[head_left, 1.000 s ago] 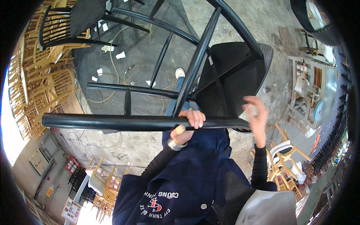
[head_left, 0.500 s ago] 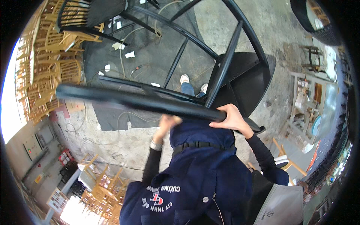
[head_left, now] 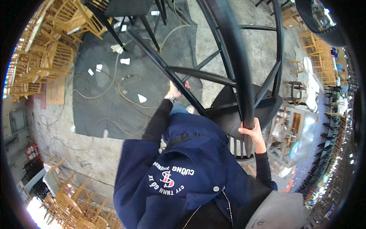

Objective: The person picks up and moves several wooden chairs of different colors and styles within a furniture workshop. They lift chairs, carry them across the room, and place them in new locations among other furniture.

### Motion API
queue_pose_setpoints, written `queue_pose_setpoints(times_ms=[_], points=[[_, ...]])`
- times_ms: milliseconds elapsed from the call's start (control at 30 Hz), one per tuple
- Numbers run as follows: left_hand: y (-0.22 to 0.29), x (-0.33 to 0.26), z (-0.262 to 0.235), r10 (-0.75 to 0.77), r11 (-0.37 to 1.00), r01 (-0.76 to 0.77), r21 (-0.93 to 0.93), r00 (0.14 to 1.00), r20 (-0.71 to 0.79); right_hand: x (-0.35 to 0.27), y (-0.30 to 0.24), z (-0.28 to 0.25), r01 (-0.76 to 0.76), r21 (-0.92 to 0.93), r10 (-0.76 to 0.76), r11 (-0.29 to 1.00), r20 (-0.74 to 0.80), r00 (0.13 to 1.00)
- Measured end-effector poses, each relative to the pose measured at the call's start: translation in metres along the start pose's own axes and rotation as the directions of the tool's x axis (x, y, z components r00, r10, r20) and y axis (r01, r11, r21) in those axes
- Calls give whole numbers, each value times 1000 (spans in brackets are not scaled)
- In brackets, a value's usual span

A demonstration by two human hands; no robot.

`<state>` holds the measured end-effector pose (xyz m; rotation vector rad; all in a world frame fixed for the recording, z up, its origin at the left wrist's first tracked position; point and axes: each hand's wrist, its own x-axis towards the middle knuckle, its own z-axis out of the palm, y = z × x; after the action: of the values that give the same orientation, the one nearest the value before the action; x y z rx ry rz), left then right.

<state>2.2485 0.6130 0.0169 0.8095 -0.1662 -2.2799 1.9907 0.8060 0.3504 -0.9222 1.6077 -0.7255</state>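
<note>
Chair frame held overhead above mat, stacked chairs left

left hand: fingers partly hidden behind the black chair leg it grips
chair back rail: blurred, top cut off by the upper edge
right hand: palm hidden against the rail
seat: near part hidden behind the navy jacket
stacked wooden chairs: too small to count
</note>
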Motion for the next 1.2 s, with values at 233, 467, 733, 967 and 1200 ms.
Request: queue_pose_setpoints(times_ms=[233, 467, 733, 967, 1200], points=[[24, -42, 100, 55, 997, -44, -58, 980, 189, -47, 51, -27, 309, -119, -320, 943, -569, 757], [36, -105, 233, 121, 981, -169, 92, 913, 389, -58, 110, -87, 519, -10, -163, 854, -954, 250], [-43, -195, 272, 84, 468, -399, 788, 908, 409, -50, 124, -36, 90, -84, -95, 992, -988, 125], [-34, -226, 292, -246, 362, -252, 898, 903, 353, 3, 58, 155, 633, 131, -386, 763, -693, 609], [8, -222, 291, -200, 395, -565, 724, 717, 668, 13, 59, 154, 761, 481, -255, 436, -745, 617]])
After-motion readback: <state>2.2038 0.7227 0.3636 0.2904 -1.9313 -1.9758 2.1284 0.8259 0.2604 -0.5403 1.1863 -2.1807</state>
